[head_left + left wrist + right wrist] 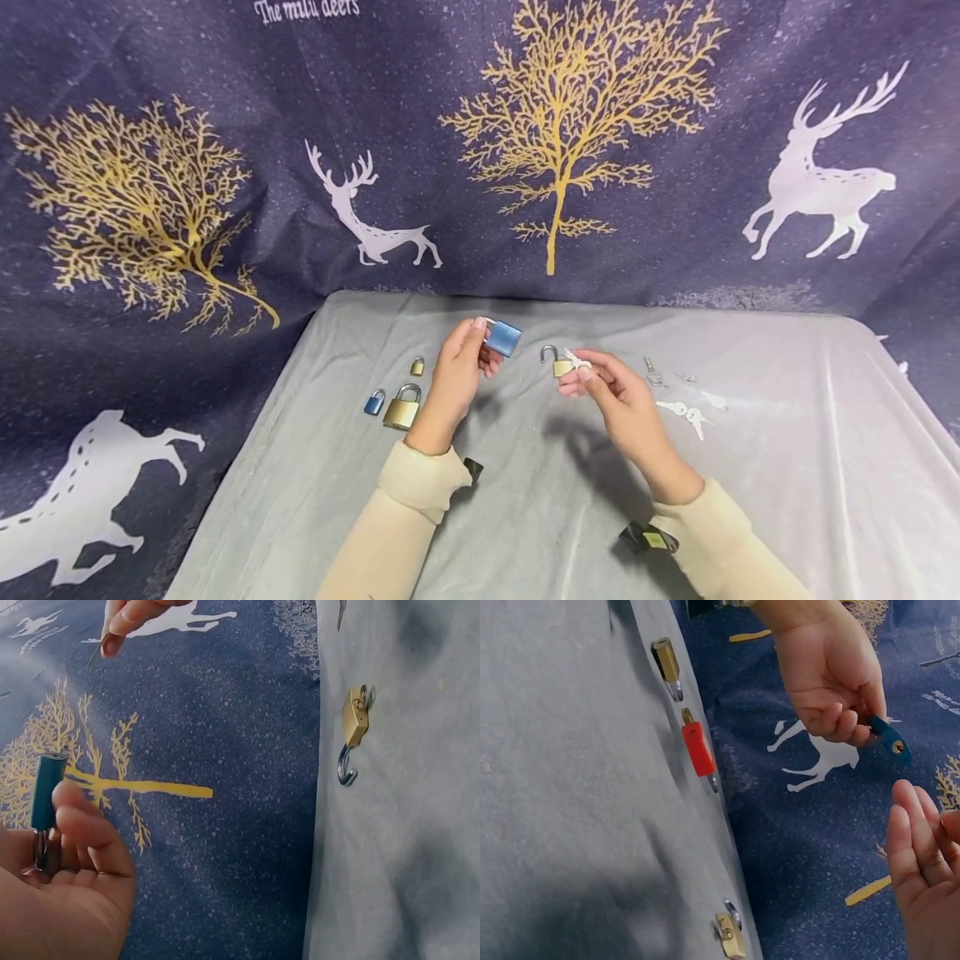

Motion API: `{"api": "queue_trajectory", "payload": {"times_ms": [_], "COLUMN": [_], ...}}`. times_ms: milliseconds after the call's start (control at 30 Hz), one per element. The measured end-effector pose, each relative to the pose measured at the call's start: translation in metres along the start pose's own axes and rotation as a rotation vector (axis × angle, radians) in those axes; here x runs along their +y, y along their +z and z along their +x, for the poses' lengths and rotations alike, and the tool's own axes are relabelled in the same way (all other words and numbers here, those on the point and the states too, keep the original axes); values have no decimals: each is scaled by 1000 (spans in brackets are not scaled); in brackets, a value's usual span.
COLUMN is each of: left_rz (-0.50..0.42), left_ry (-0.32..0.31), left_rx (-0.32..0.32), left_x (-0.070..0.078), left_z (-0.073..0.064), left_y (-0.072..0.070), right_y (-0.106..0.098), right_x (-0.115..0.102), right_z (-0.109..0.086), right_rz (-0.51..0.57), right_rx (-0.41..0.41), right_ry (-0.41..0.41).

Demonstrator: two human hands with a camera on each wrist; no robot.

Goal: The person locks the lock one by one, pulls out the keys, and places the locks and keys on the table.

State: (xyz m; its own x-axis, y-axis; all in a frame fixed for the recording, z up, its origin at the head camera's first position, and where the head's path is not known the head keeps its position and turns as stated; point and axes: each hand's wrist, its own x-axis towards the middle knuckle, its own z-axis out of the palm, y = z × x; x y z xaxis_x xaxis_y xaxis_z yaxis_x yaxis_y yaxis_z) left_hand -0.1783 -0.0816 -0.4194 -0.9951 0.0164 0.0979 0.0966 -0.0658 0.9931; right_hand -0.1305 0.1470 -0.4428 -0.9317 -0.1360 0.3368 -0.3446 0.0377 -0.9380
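Note:
My left hand (457, 371) holds a blue padlock (504, 339) by its shackle, up off the table. The keyhole end of that padlock faces my right hand in the right wrist view. Between thumb and fingers, my right hand (626, 408) pinches a small silver key (576, 360); its thin blade (94, 652) sticks out in the left wrist view. A gap separates the key from the blue padlock. Below and between the hands, a brass padlock (355, 718) lies on the table with its shackle open and a key at its keyhole.
Left of my hands lie a small brass padlock (417, 367), a small blue padlock (374, 403) and a large brass padlock (402, 413). A red padlock (698, 748) shows in the right wrist view. Several loose keys (686, 410) lie on the grey cloth to the right.

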Motion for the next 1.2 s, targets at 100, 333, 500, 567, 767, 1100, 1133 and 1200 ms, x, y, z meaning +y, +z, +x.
{"api": "queue_trajectory", "payload": {"times_ms": [100, 333, 500, 567, 767, 1100, 1133, 1200], "left_rz": [-30, -163, -178, -154, -119, 45, 50, 74], "left_ry": [9, -48, -76, -85, -135, -191, -189, -180], "left_rx": [-20, -15, 33, 43, 58, 44, 47, 63], "left_x": [0, 1, 1, 2, 7, 5, 5, 5], "left_z": [1, 2, 4, 4, 5, 8, 8, 8], "left_y": [-2, -4, -8, -10, -17, -44, -47, -53], "right_y": [-2, -7, -13, -15, -24, -48, -51, -59], "right_x": [-1, 1, 4, 5, 4, 8, 8, 9], "right_z": [1, 4, 7, 9, 14, 11, 11, 9], "right_rz": [3, -13, 7, 6, -83, -175, -182, -221], "right_rx": [4, -30, -22, 2, 108, 154, 163, 176], "right_ry": [7, 59, 50, 35, 49, 69, 72, 88]}}
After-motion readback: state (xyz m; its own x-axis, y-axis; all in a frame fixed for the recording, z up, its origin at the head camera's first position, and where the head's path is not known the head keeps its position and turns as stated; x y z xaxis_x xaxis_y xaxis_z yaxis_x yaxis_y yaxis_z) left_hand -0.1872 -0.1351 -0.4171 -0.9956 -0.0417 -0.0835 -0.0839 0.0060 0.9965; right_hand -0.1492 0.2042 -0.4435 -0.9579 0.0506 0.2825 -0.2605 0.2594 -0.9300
